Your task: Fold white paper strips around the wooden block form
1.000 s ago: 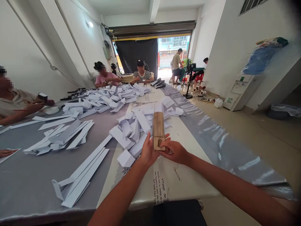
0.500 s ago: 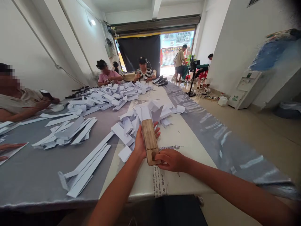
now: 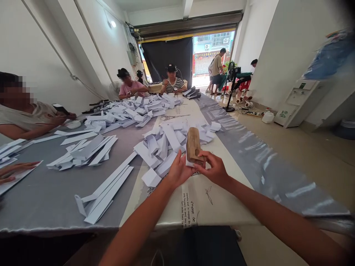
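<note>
Head view
Block: the wooden block [image 3: 193, 145] is held tilted above the printed white sheet [image 3: 203, 207], with its lower end between both hands.
Right hand: the right hand [image 3: 215, 169] is closed around the block's lower end, thumb on top.
Left hand: the left hand [image 3: 178, 173] is loosely cupped, not clenched, and braces the block's near side.
Paper: a small white slip seems to sit under the block, but this is too small to be sure.
Risk: most of the block juts beyond the grip, so it could tip forward or twist out. The left hand only props it.
Around: a heap of folded paper pieces [image 3: 162, 147] lies just beside the hands, and long folded strips [image 3: 104, 194] lie on the grey table cover [image 3: 41, 201].
In the way: the heap crowds the hands' far-left side. A co-worker's hand [image 3: 12, 173] is well apart from them.
</note>
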Tool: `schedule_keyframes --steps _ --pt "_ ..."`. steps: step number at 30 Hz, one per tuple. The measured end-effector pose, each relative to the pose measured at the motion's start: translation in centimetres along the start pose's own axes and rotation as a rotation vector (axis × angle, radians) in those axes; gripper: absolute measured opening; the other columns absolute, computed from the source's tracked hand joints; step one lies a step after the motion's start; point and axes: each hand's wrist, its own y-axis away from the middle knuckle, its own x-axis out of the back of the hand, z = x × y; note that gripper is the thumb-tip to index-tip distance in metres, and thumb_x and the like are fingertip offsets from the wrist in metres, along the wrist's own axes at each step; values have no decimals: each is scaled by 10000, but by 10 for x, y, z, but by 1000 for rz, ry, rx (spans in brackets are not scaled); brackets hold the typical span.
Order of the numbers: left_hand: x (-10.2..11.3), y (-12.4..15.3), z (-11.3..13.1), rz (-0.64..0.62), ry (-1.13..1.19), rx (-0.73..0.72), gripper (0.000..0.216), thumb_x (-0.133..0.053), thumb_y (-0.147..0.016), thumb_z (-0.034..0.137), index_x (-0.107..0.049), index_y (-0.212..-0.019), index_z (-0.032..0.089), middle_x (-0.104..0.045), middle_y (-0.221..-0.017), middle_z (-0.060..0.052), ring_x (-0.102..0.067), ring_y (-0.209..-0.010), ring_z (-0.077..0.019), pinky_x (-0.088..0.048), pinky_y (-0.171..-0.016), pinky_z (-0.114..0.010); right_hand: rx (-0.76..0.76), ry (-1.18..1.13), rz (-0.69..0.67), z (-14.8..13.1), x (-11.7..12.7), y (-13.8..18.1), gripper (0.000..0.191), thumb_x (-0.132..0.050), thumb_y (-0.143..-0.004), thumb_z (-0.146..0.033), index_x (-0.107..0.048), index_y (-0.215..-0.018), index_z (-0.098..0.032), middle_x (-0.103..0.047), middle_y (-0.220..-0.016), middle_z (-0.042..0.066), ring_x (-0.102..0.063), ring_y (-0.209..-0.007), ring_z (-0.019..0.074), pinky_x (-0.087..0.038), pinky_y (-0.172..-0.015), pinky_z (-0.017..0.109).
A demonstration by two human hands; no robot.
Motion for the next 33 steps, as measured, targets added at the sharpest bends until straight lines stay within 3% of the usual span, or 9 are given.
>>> schedule_keyframes --steps 5,8,10,14,16,19,23,27,33 --pt "-3 2 5 74 -4 -62 577 -363 -880 577 -537 -1259 178 -532 -1326 -109 -586 -1084 -248 -436 -945 -391 279 4 -191 -3 -9 13 177 -621 -805 -257 -526 -948 -217 -565 -613 -45 -514 -482 96 -447 -521 214" --pt "-8 2 3 57 -69 -89 631 -350 -859 629 -536 -1266 184 -505 -1358 -112 -566 -1127 -271 -430 -962 -404 359 56 -175 -1 -8 12 133 -594 -823 -248 -525 -933 -218 -570 -622 -37 -528 -512 108 -447 -532 220" --pt "-8 2 -2 108 -164 -142 674 -331 -845 662 -544 -1261 175 -505 -1357 -124 -538 -1167 -298 -449 -939 -421 329 76 -115 2 -5 9 156 -604 -814 -250 -523 -944 -219 -587 -653 -27 -536 -517 108 -456 -537 223" --pt "-1 4 -11 394 -551 -472 550 -388 -867 592 -522 -1294 273 -454 -1412 -57 -493 -1230 -260 -436 -967 -384 127 59 35 5 4 -1 214 -646 -778 -257 -522 -951 -229 -584 -684 -29 -525 -502 97 -474 -551 228" --pt "2 7 -13 395 -779 -622 427 -457 -882 495 -556 -1257 317 -454 -1414 -16 -451 -1274 -231 -391 -1024 -375 -16 10 100 4 5 -3 241 -667 -758 -270 -527 -951 -233 -551 -663 -40 -515 -510 99 -475 -563 237" --pt "3 10 -16 328 -996 -772 319 -556 -858 373 -637 -1159 305 -564 -1307 -16 -465 -1264 -208 -329 -1087 -386 -174 -140 159 -2 3 -2 267 -680 -747 -289 -527 -960 -234 -518 -667 -44 -494 -538 100 -465 -568 239" --pt "1 11 -22 385 -981 -793 320 -585 -842 323 -640 -1155 286 -599 -1261 -25 -508 -1225 -207 -354 -1080 -403 -280 -263 183 -8 -2 4 272 -688 -745 -283 -535 -966 -238 -500 -680 -48 -461 -547 89 -443 -549 222" --pt "-1 11 -27 376 -943 -771 307 -553 -862 309 -638 -1156 275 -586 -1277 -27 -498 -1236 -207 -357 -1078 -417 -246 -278 190 -9 -2 6 280 -702 -730 -253 -541 -959 -239 -489 -666 -60 -452 -529 77 -443 -559 219" --pt "0 12 -20 406 -1062 -895 267 -599 -824 285 -679 -1079 283 -637 -1200 -31 -441 -1281 -232 -276 -1112 -475 -268 -256 194 -8 -4 5 269 -695 -734 -290 -536 -943 -230 -518 -710 -37 -457 -555 87 -454 -547 219"
